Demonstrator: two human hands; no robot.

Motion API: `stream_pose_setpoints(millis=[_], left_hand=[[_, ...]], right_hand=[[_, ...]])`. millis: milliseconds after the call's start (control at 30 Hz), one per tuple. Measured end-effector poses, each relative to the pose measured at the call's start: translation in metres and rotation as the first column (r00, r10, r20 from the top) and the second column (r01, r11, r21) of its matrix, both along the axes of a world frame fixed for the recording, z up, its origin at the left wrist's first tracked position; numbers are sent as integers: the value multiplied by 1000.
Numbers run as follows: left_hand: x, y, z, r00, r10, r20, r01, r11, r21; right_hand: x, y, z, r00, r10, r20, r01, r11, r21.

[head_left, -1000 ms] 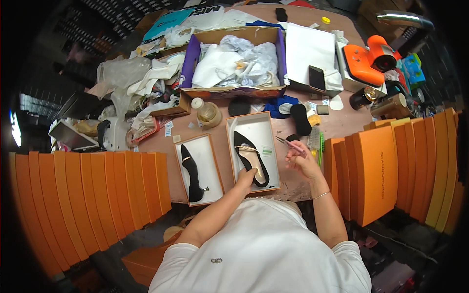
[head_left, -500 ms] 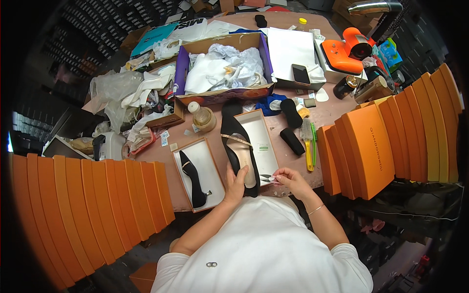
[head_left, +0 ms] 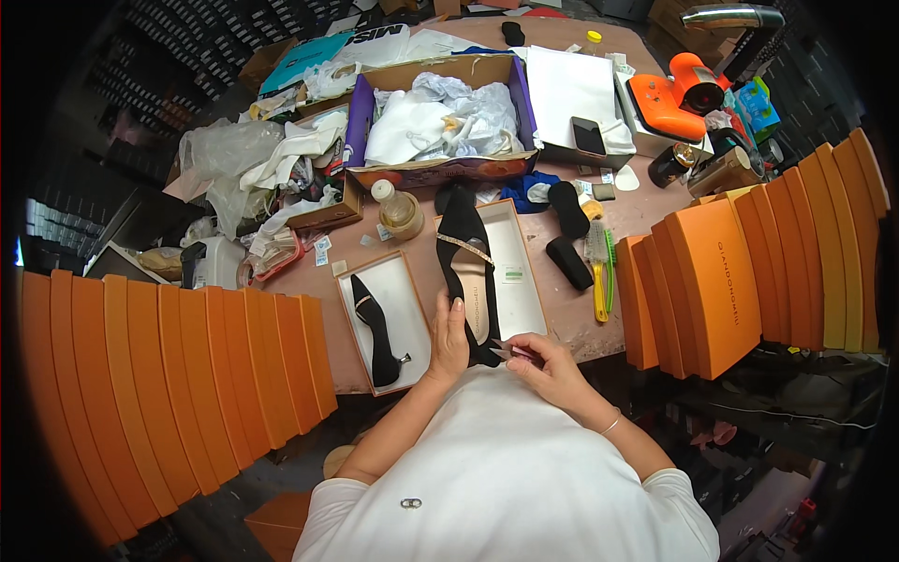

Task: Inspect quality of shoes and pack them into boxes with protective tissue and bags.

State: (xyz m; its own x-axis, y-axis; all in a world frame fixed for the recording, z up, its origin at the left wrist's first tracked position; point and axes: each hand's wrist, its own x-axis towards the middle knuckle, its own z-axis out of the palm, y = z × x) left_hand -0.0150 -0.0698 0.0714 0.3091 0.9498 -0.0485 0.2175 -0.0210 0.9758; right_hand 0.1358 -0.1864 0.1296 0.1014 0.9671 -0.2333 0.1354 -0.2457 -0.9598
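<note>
My left hand point(head_left: 451, 339) is closed around the side of a black pointed shoe point(head_left: 462, 221) with a glittering strap and a beige insole. The shoe points away from me, its heel end close to my shirt. In my closed right hand point(head_left: 547, 365) is a small pair of thread snips point(head_left: 502, 350), its metal blades at the shoe's heel end. Most of the snips' grip is hidden by my fingers. A matching black shoe point(head_left: 377, 328) lies on its side in an open white-lined box half point(head_left: 412, 323) to the left. Behind the held shoe lies the other box half point(head_left: 517, 245).
Stacks of orange shoeboxes point(head_left: 187, 375) flank me, with more boxes point(head_left: 702, 281) at right. Beyond stand a glue bottle point(head_left: 401, 217), a purple carton point(head_left: 361, 122) of crumpled paper, brushes point(head_left: 599, 272), black rolled pads point(head_left: 568, 263), a phone point(head_left: 588, 137) and an orange device point(head_left: 670, 103).
My right hand has brought the snips left to the shoe's heel end. The shoe is turned slightly in my left hand. The whole view has shifted a little.
</note>
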Motion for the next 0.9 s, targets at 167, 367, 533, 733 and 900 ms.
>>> stream_pose_setpoints(millis=[167,367,533,733,900], left_hand=[[-6,8,14,851,2,526,394,660,-640],[-18,-7,27,723,-512,464,642,248,-726],[-34,-8,56,561,-803,199,782,434,-448],[-31,-17,92,621,-775,-119,754,631,-180],[-35,-15,60,719,-692,-54,667,710,-226]], right_hand=[[11,12,23,979,-129,158,98,977,188],[22,36,48,807,37,589,-272,909,316],[30,12,-7,975,124,187,-124,992,-15],[33,11,-9,985,70,155,-64,997,-48],[46,15,12,969,95,227,-137,975,177]])
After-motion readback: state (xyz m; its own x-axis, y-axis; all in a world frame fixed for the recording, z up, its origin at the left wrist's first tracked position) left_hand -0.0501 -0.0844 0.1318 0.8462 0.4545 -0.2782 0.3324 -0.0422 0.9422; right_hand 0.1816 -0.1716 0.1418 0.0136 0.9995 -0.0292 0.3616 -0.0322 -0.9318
